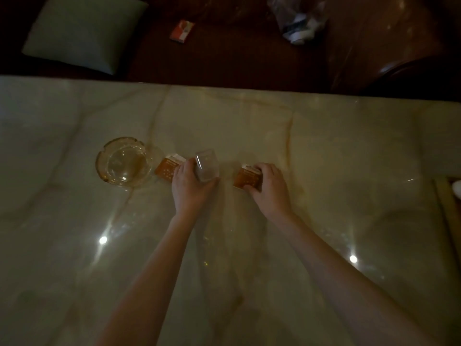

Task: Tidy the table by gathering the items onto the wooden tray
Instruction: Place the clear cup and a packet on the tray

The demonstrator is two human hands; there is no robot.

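Holding two things at once, we have our left hand [192, 186] wrapped around a clear glass tumbler [207, 167], tilted off the tabletop [324, 151], and our right hand [268, 184] clamped over an orange pack [245, 181] that looks to be resting on the surface. A second orange pack [167, 170] lies just beside our left hand, between it and the glass ashtray [124, 163]. The wooden tray [446, 203] shows only as a corner at the far right edge, well apart from everything we need to move.

We judge the tumbler the main risk: it is smooth, tilted and gripped low, so it could slip or knock the nearby pack or the ashtray as we swing it right. The polished tabletop would let a nudged pack slide away. The light is dim and the tray mostly out of view, so we could misjudge its rim and set something down on the edge. The ashtray looks heavy and will likely need a hand to itself.
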